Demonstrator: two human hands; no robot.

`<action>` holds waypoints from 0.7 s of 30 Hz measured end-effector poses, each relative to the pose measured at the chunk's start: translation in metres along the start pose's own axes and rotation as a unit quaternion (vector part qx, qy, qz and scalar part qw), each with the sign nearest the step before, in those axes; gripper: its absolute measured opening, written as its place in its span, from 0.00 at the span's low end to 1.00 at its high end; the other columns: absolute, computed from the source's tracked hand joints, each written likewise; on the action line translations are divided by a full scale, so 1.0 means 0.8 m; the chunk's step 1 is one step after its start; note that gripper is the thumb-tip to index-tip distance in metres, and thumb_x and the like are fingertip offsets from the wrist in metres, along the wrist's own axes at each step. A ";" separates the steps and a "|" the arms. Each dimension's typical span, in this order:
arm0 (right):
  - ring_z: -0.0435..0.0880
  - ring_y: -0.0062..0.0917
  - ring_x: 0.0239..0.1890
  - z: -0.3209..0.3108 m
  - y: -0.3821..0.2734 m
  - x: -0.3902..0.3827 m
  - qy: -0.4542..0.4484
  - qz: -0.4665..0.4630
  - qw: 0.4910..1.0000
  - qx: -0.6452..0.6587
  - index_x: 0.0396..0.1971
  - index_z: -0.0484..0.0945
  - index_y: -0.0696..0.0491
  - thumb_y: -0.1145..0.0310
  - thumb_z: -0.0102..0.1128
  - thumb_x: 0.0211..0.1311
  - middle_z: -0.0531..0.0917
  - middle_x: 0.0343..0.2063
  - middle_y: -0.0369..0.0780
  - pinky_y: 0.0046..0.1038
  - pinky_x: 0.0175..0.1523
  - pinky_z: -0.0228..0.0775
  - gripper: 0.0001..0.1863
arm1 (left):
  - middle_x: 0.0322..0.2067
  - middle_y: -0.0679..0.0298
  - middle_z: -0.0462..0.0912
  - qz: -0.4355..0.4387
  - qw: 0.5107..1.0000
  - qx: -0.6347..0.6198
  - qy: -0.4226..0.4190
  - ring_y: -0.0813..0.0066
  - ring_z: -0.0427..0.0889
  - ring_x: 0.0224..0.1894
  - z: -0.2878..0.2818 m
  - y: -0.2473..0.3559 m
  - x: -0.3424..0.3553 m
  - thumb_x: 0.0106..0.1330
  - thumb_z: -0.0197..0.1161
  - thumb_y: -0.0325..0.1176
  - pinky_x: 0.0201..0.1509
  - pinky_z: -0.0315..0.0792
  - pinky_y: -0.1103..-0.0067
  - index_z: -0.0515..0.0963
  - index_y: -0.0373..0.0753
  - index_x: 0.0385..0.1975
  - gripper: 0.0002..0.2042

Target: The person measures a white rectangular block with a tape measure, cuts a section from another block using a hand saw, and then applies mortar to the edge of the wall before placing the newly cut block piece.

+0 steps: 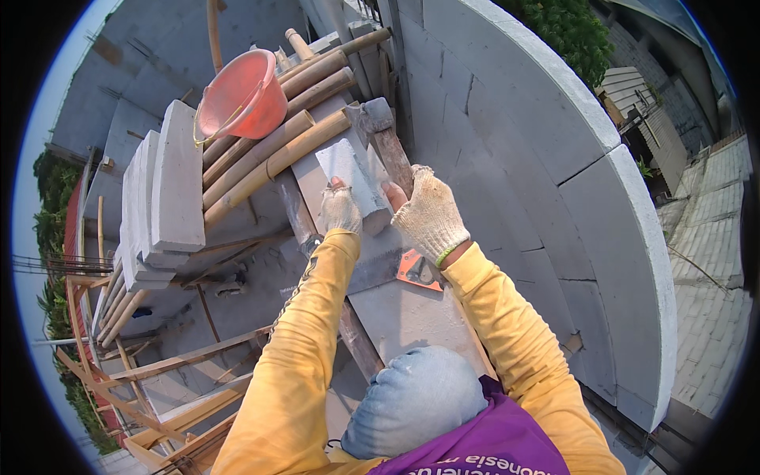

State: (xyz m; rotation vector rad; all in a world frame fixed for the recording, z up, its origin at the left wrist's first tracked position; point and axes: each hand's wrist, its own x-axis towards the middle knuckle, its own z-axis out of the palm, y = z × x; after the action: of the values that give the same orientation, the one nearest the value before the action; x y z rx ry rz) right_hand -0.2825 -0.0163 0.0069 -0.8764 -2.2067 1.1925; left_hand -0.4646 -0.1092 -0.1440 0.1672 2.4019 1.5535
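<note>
My left hand [341,208], in a knitted work glove with a bare fingertip showing, is closed on a small light-grey block piece [346,169]. The piece lies tilted over the work board. Just to its right, my right hand [430,212], gloved too, is closed around the lower end of a hammer's wooden handle [393,157]. The grey hammer head [375,115] points away from me. Nearer to me, a handsaw with an orange grip [419,270] lies on the board [412,317], its blade stretching left under my left forearm.
A red bucket [245,95] rests on bamboo poles [277,162] at the far left. Grey block slabs [178,182] stand stacked beside them. A curved grey block wall [507,150] rises close on my right. Wooden scaffold beams [190,356] lie lower left.
</note>
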 end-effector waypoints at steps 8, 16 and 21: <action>0.87 0.55 0.47 0.024 0.003 0.015 0.045 0.037 0.998 0.013 0.48 0.77 0.65 0.55 0.66 0.71 0.85 0.41 0.62 0.42 0.51 0.80 0.24 | 0.43 0.55 0.87 0.018 0.999 -0.030 0.006 0.60 0.84 0.45 0.016 -0.017 0.011 0.83 0.44 0.57 0.53 0.76 0.66 0.80 0.29 0.53 0.31; 0.89 0.51 0.38 -0.009 -0.019 0.027 0.031 -0.042 0.999 0.015 0.42 0.79 0.63 0.56 0.65 0.72 0.86 0.32 0.55 0.42 0.42 0.79 0.22 | 0.42 0.57 0.86 -0.026 0.999 -0.024 -0.029 0.66 0.82 0.40 0.009 -0.018 0.006 0.84 0.45 0.55 0.49 0.76 0.68 0.81 0.31 0.52 0.29; 0.88 0.47 0.29 -0.021 -0.063 0.048 0.237 -0.087 0.958 0.135 0.43 0.76 0.64 0.56 0.67 0.72 0.85 0.28 0.51 0.37 0.34 0.78 0.22 | 0.49 0.43 0.86 -0.033 0.998 0.031 -0.032 0.49 0.84 0.49 -0.001 0.022 -0.019 0.83 0.43 0.56 0.58 0.74 0.63 0.79 0.26 0.57 0.33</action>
State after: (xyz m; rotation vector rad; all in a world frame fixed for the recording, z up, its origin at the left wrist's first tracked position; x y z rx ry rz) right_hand -0.3131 -0.0001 0.0628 -0.7431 -1.6536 1.0377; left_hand -0.4510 -0.1063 -0.1251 0.1452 2.3819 1.4243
